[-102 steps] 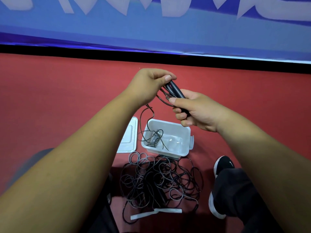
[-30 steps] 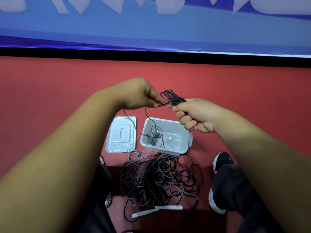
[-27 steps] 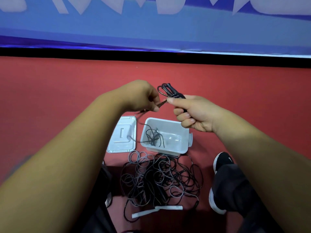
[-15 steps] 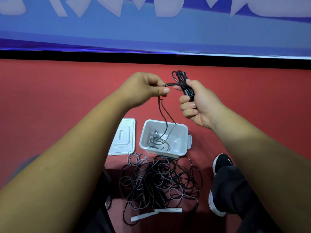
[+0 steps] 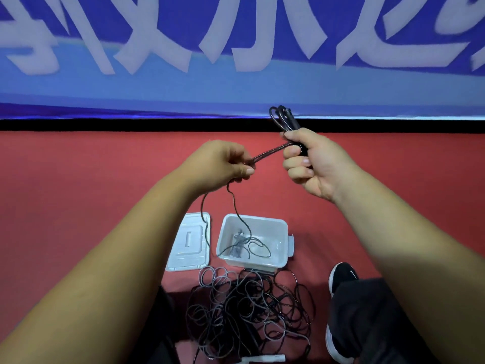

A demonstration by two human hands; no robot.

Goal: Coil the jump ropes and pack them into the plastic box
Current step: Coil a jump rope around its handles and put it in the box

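The left hand (image 5: 223,164) is drawing away from the right hand (image 5: 312,164), pulling the black jump rope (image 5: 267,152) taut for another wrap. Its grip is pinching cord, and the right's is clenching the handles. The tail is trailing into the plastic box (image 5: 275,229). The banner (image 5: 236,82) lettering is blurring unreadably, and the shoe (image 5: 341,277) is showing a swoosh.

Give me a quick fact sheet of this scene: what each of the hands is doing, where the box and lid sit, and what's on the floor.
Left hand: pinches the black cord, taut toward the other hand
Right hand: grips the black handles, cord loops at their top
Cord's loose end: hangs from the left hand into the plastic box
Box: open, on the red floor
Lid: flat, just left of the box
Tangled ropes: heap on the floor, nearer the person than the box
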